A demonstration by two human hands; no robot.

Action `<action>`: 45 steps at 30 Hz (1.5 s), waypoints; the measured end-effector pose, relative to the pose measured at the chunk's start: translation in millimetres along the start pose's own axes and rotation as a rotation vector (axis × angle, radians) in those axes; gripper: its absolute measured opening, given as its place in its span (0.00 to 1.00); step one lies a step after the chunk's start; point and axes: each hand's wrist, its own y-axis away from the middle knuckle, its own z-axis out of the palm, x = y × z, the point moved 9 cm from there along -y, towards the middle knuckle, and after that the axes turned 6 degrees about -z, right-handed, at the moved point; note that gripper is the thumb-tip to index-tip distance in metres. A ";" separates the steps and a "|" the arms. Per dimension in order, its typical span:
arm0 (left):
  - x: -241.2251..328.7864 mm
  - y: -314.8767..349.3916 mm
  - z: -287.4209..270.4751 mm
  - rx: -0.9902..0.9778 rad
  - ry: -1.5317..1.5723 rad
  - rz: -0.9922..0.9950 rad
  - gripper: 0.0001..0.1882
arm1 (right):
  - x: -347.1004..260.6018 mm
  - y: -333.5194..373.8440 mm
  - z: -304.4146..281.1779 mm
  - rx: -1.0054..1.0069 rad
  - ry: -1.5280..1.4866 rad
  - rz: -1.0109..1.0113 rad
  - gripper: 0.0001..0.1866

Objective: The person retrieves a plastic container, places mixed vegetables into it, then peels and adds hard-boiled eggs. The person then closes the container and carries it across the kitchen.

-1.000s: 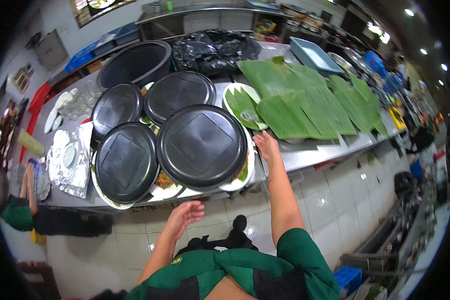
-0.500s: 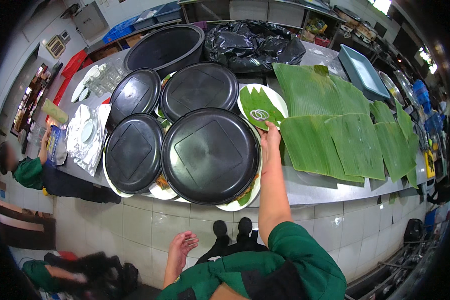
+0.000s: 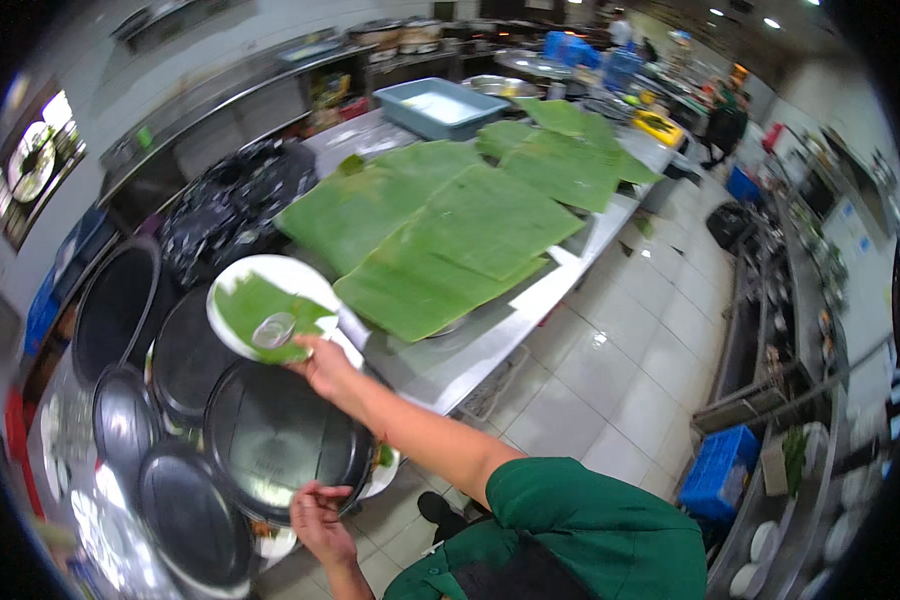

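My right hand (image 3: 322, 366) grips the near rim of a white plate (image 3: 232, 290) and holds it above the counter. On the plate lie a cut piece of green banana leaf (image 3: 250, 312) and a small clear cup (image 3: 274, 329). My left hand (image 3: 316, 516) is curled on the front edge of a large round black lid (image 3: 275, 440), which covers a white plate with food showing at its rim (image 3: 382, 468). Other black lids (image 3: 192, 350) lie to the left.
Large banana leaves (image 3: 440, 225) cover the steel counter (image 3: 490, 335). Behind them are a black plastic bag (image 3: 232, 195), a big black tub (image 3: 115, 300) and a grey-blue tray (image 3: 440, 105). The tiled floor (image 3: 620, 380) is to the right, with a blue crate (image 3: 720, 470).
My right hand has taken hold of the white plate with the leaf and lifted it. My left hand has risen from below to the black lid's front edge. The view has swung right.
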 end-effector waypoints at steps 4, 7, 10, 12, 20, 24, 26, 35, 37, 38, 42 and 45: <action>28.8 -18.4 39.7 0.230 -0.002 0.213 0.27 | -43.9 87.3 16.2 -0.157 -0.100 0.222 0.23; 28.2 -13.0 110.6 -0.022 0.182 0.237 0.33 | -121.1 161.2 2.4 -0.215 -0.047 0.176 0.21; 1.6 2.7 192.4 -0.305 0.295 0.226 0.40 | -209.1 230.0 -32.9 -0.169 0.003 0.139 0.23; -36.8 14.8 244.7 -0.378 0.300 0.177 0.44 | -276.2 271.2 -54.5 -0.206 0.010 -0.022 0.23; -191.2 84.8 506.0 -0.612 0.563 -0.295 0.29 | -511.2 383.3 -191.8 0.140 0.211 -0.564 0.22; -255.6 105.5 606.2 -0.559 0.313 -0.509 0.24 | -586.2 415.4 -241.2 0.266 0.207 -0.678 0.21; -278.6 112.2 658.4 -0.614 0.281 -0.523 0.23 | -633.0 423.0 -256.3 0.228 0.203 -0.755 0.21; -426.7 50.2 849.6 -0.753 0.203 -0.673 0.17 | -806.8 357.0 -383.1 0.203 0.402 -0.690 0.21; -471.1 25.3 906.7 -0.778 0.191 -0.779 0.27 | -870.7 338.0 -416.3 0.183 0.691 -0.751 0.21; -489.3 15.5 935.4 -0.768 0.150 -0.802 0.28 | -907.7 337.1 -445.8 0.254 0.728 -0.775 0.20; -545.2 -6.4 1049.7 -0.911 0.075 -0.840 0.27 | -994.0 416.6 -614.5 0.921 1.053 -0.726 0.20; -574.9 -0.7 1130.8 -1.041 0.071 -0.880 0.21 | -967.2 523.4 -745.3 1.590 1.586 -0.159 0.28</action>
